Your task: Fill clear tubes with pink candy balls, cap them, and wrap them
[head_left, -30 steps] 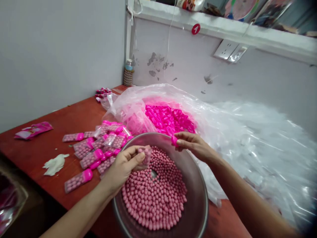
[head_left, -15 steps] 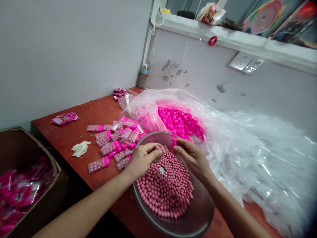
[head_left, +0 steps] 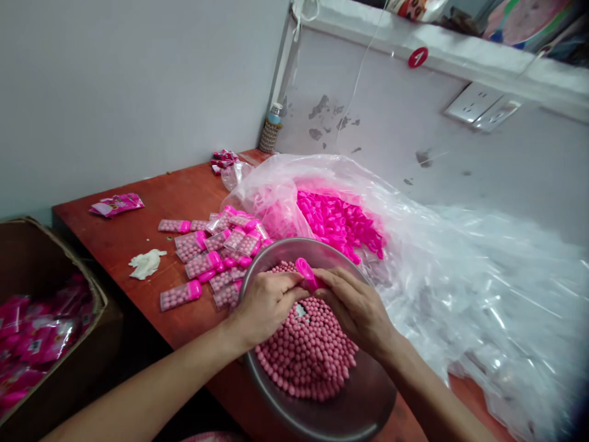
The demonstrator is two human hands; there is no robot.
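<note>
Over the metal bowl (head_left: 384, 402) of pink balls (head_left: 306, 359), my two hands meet. My right hand (head_left: 356, 304) pinches a bright pink plastic cap (head_left: 305, 273) between thumb and fingers. My left hand (head_left: 269, 304) is closed at the cap's left side, around a small clear container that its fingers now mostly hide. To the left of the bowl lies a pile of clear containers (head_left: 200, 265) holding pink balls, each with a pink cap. Behind the bowl, loose pink caps (head_left: 338, 221) spill from a clear plastic bag (head_left: 276, 190).
A large clear bag of transparent pieces (head_left: 488, 307) covers the table's right side. A cardboard box (head_left: 103, 301) with pink packets stands at lower left. On the red table (head_left: 110, 236) lie pink packets (head_left: 117, 204) and a crumpled white scrap (head_left: 147, 264). A bottle (head_left: 271, 127) stands in the corner.
My right hand has moved left and brought the pink cap to my left hand's fingertips, turning it. The clear container in my left hand has become mostly hidden. The camera view has shifted slightly.
</note>
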